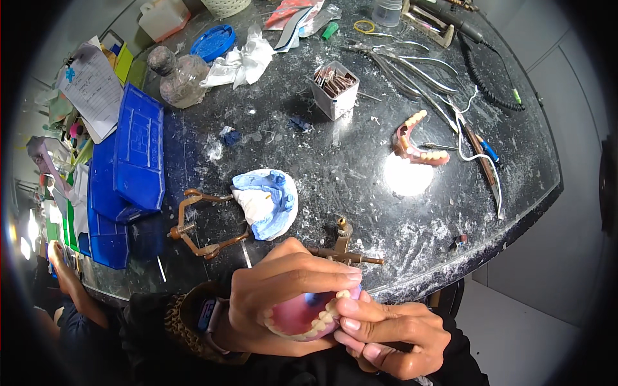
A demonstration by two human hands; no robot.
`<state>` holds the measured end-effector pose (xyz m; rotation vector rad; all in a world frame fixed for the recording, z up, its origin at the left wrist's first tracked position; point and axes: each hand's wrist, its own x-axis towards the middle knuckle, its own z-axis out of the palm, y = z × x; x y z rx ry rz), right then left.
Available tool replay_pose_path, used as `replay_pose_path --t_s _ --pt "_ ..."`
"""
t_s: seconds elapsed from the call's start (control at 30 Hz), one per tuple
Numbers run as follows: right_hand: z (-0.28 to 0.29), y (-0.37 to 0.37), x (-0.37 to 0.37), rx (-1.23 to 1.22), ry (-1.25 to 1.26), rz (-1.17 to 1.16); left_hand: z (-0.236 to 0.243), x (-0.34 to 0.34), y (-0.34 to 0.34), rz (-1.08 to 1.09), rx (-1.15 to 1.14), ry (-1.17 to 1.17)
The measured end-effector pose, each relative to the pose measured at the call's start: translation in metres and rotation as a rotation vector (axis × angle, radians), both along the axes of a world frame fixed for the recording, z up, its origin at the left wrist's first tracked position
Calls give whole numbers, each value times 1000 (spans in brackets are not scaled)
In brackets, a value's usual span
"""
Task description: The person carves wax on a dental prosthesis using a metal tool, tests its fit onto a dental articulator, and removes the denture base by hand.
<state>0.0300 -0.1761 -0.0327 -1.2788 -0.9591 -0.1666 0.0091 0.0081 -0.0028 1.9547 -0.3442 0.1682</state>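
Observation:
Low in the picture, my left hand (277,283) holds a pink upper denture (290,315) with cream teeth, its fingers curled over it. My right hand (393,338) grips the same denture's right side, fingertips on the teeth; something blue shows behind the denture. Just beyond my hands lies a brass articulator part (344,241). To its upper left, a blue-and-white dental cast (270,199) rests at a brass frame (187,222). A second denture (415,151) lies at the right among metal tools (489,167).
Blue bins (129,154) and papers (90,90) crowd the left. A small box of burs (335,103), pliers (412,71), a glass bottle (180,83) and a corded handpiece (444,26) stand or lie farther back. Another person's arm (71,286) shows at lower left.

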Motion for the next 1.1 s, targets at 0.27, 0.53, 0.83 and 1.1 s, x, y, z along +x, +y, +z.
replay_pose_path --t_s 0.27,0.53,0.83,1.1 --pt "4 6 -4 -59 -22 -64 0 -3 -1 22 -11 6" --pt "14 4 8 -125 -69 -55 0 -4 -5 77 -19 -18" --pt "11 7 21 -35 -99 5 1 -4 -3 53 -35 -1" --pt "18 6 30 30 301 90 2 -2 -4 36 -5 -16"
